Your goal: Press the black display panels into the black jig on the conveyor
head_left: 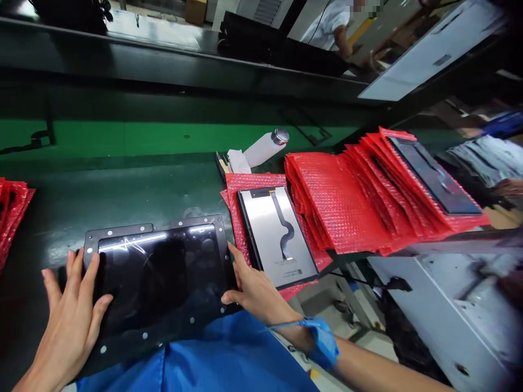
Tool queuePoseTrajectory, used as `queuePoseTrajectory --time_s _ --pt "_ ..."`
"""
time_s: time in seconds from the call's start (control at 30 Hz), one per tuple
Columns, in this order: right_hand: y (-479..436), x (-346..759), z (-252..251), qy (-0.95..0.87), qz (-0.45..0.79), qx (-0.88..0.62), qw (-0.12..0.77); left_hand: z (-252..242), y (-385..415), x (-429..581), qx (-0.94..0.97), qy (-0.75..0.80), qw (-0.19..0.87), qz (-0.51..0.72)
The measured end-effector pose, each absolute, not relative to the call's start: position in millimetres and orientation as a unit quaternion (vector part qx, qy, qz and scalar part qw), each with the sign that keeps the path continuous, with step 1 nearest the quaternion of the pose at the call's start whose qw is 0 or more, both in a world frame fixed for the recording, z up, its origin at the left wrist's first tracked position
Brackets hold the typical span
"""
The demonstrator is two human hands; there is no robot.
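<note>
In front of me on the dark green bench lies a flat black frame [192, 320] with silver round studs along its border. A glossy black display screen [159, 277] sits inside it and reflects the lights. My left hand [73, 310] rests on the frame's left side, fingers spread, with fingertips over the border. At the right edge, my right hand [251, 283] grips the frame with the thumb on its near side. Just right of it lies a display panel [265, 228], silver back up, with a dark ribbon cable, on a red bubble-wrap bag [241, 218].
Stacked red bubble bags [339, 201] stand right, with another panel [437, 174] on top. Behind the near panel lies a white bottle [265, 148] with a silver cap. More red bags [12, 212] lie at far left. A person [330, 27] is across the bench.
</note>
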State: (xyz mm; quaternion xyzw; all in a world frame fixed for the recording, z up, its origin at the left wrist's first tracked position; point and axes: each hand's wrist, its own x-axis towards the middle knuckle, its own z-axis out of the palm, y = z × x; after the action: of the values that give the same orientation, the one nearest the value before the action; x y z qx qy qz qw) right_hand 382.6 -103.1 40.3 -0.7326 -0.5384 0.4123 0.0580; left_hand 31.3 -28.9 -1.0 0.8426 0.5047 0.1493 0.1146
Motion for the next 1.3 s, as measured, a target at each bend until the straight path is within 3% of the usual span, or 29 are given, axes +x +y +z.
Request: queuePoseTrajectory --time_s 0.3,0.43,0.53,0.73,0.97,1.17,1.3 --pt "-128 372 22 -0.573 0.311 -0.727 0.214 2 -17 26 0.849 0.493 0.103 0.158" --pt "-144 374 17 -0.568 0.298 -0.694 0.327 1 -19 21 0.841 0.509 0.098 0.153" --pt "-167 373 15 -0.61 0.216 -0.663 0.376 -1 -19 18 0.836 0.517 0.095 0.155" --pt "-198 354 8 -0.698 0.015 -0.667 0.26 -2 -18 16 0.832 0.523 0.095 0.156" --pt "-193 332 3 -0.698 -0.006 -0.7 0.152 3 -19 18 0.832 0.525 0.095 0.154" --pt "-197 324 -9 -0.68 0.01 -0.717 0.156 4 -20 19 0.83 0.526 0.102 0.154" --pt "-198 336 -3 -0.678 0.032 -0.696 0.235 4 -21 17 0.83 0.521 0.12 0.16"
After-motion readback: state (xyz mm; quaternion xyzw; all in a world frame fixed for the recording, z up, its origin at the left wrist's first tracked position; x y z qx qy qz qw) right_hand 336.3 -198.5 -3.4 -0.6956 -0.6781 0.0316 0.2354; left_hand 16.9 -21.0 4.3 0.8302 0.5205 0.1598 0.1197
